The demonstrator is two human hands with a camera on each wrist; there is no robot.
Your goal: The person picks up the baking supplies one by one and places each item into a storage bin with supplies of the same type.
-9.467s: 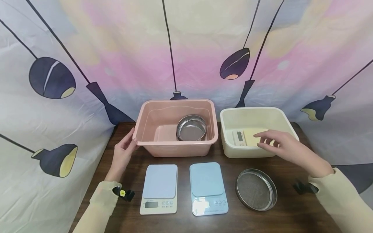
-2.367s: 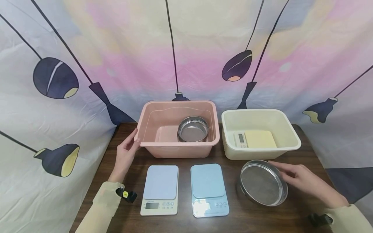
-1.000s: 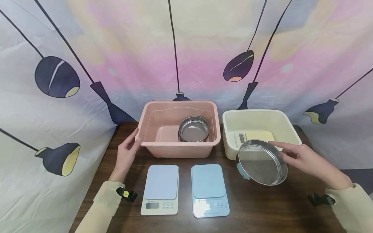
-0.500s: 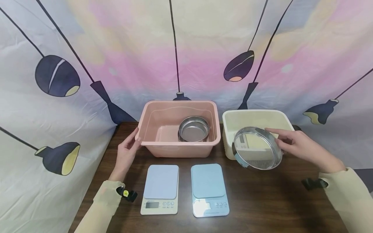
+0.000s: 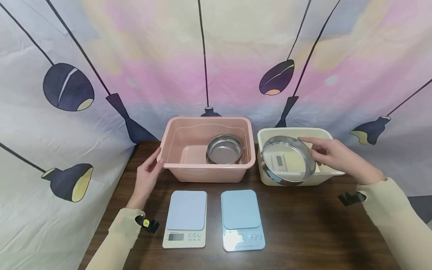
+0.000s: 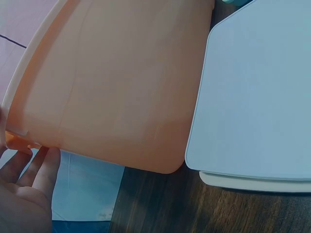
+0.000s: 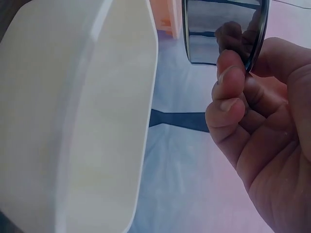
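Toward the far right corner of the dark brown wooden desk (image 5: 303, 228), the right hand (image 5: 334, 154) pinches the rim of a round, shiny metal sieve (image 5: 285, 140) between thumb and fingers, tilted over a cream rectangular plastic tub (image 5: 314, 133); contact with that tub cannot be judged. Inside lies a white kitchen scale with a yellow platform (image 5: 293, 162). Leftward along the far edge, the left hand (image 5: 146, 182) grips the near left rim corner of a pink rectangular plastic tub (image 5: 206, 174), in which a second round metal sieve (image 5: 224, 152) lies. Step in hand, as judged: transfer of the held sieve, not yet set down. The matching sieve suggests the pink tub as destination; the next move would then call for clearing the adjoining rims leftward and lowering it level, the left hand steadying the tub.
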